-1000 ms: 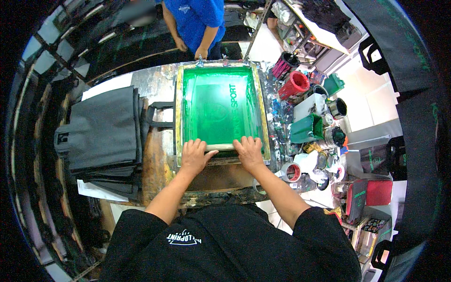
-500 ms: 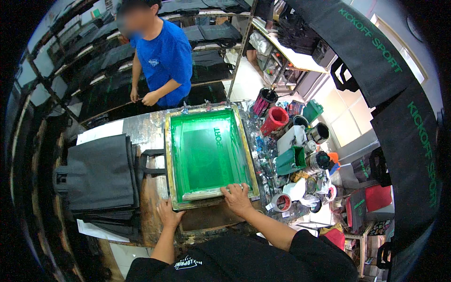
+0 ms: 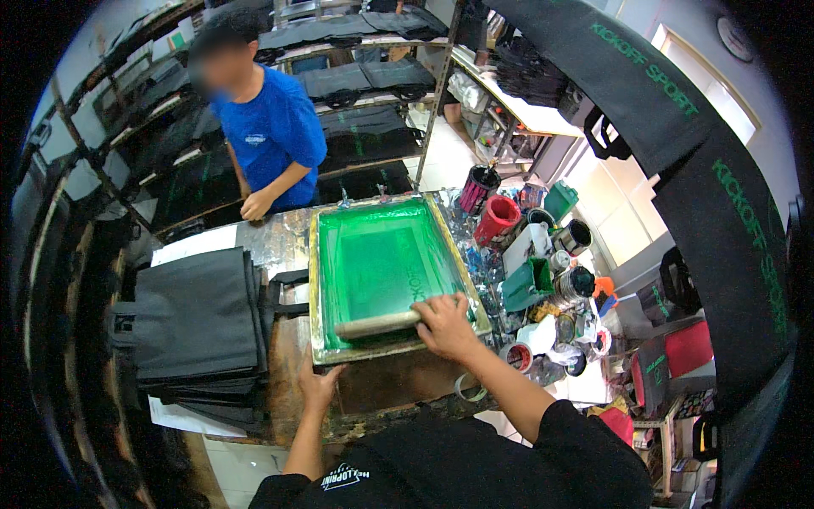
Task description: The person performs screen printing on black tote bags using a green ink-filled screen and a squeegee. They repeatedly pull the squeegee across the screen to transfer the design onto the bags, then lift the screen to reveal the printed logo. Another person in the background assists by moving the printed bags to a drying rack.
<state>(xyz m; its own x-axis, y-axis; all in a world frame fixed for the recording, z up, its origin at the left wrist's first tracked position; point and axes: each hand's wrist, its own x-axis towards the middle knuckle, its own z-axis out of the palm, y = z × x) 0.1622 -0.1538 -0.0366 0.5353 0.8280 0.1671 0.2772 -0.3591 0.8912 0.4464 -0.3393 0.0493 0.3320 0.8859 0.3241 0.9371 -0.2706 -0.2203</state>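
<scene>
A screen printing frame (image 3: 315, 293) with a yellowed rim lies on the worktable, its mesh covered in wet green ink (image 3: 360, 284). My right hand (image 3: 447, 327) is wrapped round the right end of a squeegee (image 3: 377, 324) with a pale wooden handle. The squeegee lies across the near end of the mesh, tilted, inside the rim. At the frame's near left corner, my left hand (image 3: 319, 386) holds the edge, thumb apart from the fingers; the fingertips are partly hidden. Black tote bags (image 3: 199, 310) are stacked left of the frame, one handle reaching toward it.
Ink pots crowd the table's right side, including a red container (image 3: 498, 219) and a green one (image 3: 527, 284). A tape roll (image 3: 471, 388) sits near the front edge. Across the table stands a person in a blue shirt (image 3: 271, 127). Racks of black bags (image 3: 365, 131) stand behind.
My right hand has raised and tilted the squeegee from beside the near rim. My left hand stays at the frame's corner. The view has shifted, and the person opposite has lowered an arm.
</scene>
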